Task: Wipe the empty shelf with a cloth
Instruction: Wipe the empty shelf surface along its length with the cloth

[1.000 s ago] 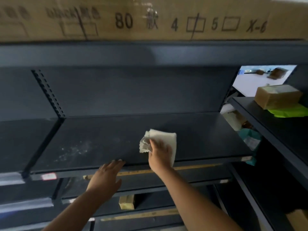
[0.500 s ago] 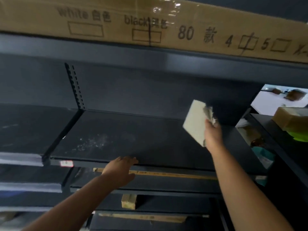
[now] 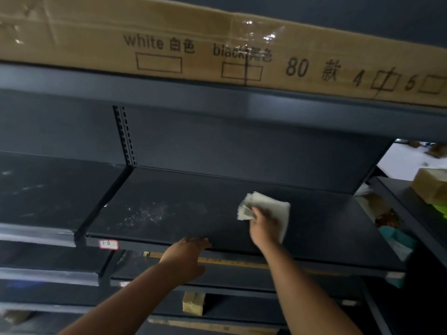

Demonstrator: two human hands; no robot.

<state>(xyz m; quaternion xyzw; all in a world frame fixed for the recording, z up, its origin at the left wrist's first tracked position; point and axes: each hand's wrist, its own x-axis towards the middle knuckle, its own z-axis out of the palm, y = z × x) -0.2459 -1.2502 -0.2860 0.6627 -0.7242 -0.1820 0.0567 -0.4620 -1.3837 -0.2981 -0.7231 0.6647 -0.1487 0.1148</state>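
The right hand (image 3: 263, 228) is stretched forward, palm down, fingers closed on the cloth (image 3: 268, 209). The left hand (image 3: 186, 257) is lower, fingers flat and spread on the shelf (image 3: 169, 213) edge.

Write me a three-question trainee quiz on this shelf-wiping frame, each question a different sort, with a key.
1. True or false: the right hand presses the cloth onto the shelf.
2. Where is the left hand? A) gripping the cloth B) at the shelf's front edge C) on the box overhead
3. Fill in: the whitish dust patch lies to the ____ of the cloth.

Key
1. True.
2. B.
3. Left.
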